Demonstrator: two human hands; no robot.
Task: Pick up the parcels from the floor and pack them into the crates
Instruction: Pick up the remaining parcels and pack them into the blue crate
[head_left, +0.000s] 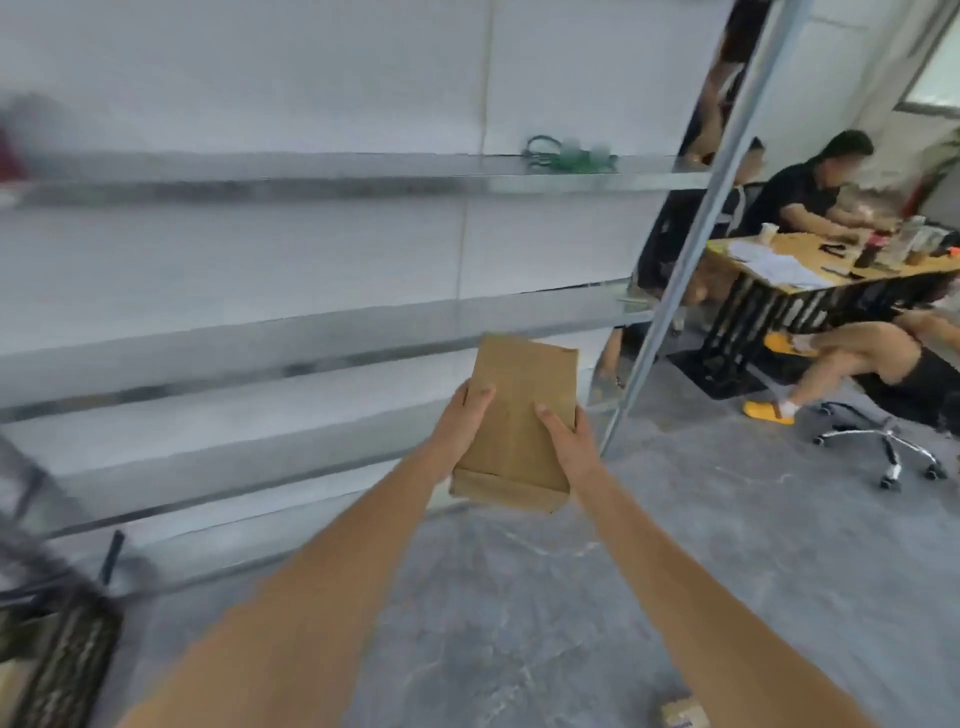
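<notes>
Both hands (457, 431) (566, 441) around brown parcel (514, 415)

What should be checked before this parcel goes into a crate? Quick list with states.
1. Parcel off the floor: ok, held in the air in front of the shelves.
2. Two-handed hold: ok, left hand and right hand grip its two sides, thumbs on top.
3. Parcel intact: ok as far as it shows, brown wrap looks closed.
4. Crate located: cannot tell, a dark blurred object sits lower left, too smeared to identify.
5. Path ahead: ok, bare floor under the arms.
6. Parcels left: not ok, another small box lies on the floor at the bottom edge.
</notes>
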